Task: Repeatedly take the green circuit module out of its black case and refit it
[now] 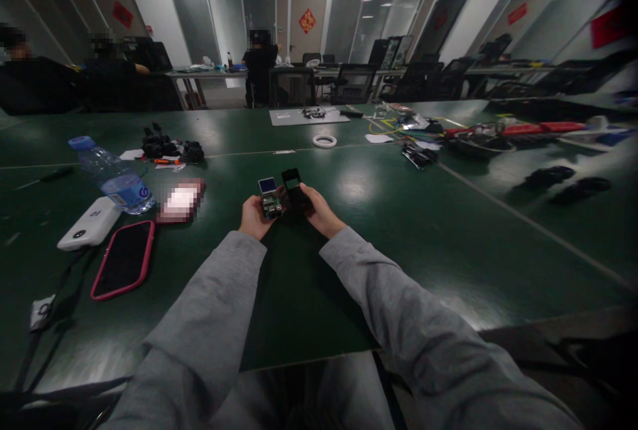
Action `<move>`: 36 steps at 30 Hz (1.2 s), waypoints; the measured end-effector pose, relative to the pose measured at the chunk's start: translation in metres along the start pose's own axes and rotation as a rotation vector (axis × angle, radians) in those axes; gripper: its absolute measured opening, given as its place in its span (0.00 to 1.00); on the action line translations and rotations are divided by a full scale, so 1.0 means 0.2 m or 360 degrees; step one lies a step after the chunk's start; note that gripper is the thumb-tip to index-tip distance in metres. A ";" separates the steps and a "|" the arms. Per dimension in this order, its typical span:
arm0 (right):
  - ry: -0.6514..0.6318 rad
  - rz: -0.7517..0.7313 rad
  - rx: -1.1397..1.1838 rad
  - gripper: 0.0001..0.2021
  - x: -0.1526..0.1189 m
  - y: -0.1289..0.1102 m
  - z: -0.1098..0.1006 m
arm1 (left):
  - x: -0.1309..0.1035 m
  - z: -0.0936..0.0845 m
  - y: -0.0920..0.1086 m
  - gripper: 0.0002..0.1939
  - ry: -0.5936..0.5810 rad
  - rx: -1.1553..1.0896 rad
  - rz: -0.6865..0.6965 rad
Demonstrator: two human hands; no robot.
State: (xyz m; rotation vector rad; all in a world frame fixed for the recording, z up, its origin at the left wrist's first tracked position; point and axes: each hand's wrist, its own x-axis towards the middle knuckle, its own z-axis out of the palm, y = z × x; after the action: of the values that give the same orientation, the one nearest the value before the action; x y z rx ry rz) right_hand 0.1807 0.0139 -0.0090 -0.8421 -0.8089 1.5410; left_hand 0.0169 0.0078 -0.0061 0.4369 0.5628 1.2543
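The green circuit board [272,205] with a small screen [268,185] at its top end looks light and stiff, and probably fragile — the glass and the exposed components would not take much pressing, so its edges seem the safest place to take hold. The black case [295,194], with a rectangular window near its top, is likely thin plastic: light, rigid, perhaps a little slick, and best pinched by its side walls. Both are in front of the person, side by side above the middle of the green surface [309,310]; whether either is touching the other is hard to tell. The hands are partly closed. The left hand [254,217] has its fingers curled round the board's outer side and lower end, while the right hand [319,213] grips the case along its outer side, thumb near the window — the fingers behind it are hidden.
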 end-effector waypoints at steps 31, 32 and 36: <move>0.0067 -0.0683 -0.1394 0.23 0.00 0.13 0.01 | 0.10 -0.16 0.34 0.25 0.0236 -0.0083 0.0153; 0.0065 -0.0683 -0.1408 0.24 -0.01 0.13 0.00 | 0.11 -0.19 0.37 0.24 0.0240 -0.0095 0.0169; 0.0067 -0.0671 -0.1386 0.26 -0.01 0.12 0.00 | 0.14 -0.29 0.46 0.22 0.0271 -0.0113 0.0240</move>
State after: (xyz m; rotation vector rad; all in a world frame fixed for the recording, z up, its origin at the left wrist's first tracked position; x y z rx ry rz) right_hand 0.1686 0.0092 -0.0301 -1.2096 -1.5540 0.7620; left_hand -0.0833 0.0601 -0.0013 0.3195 0.6362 1.4610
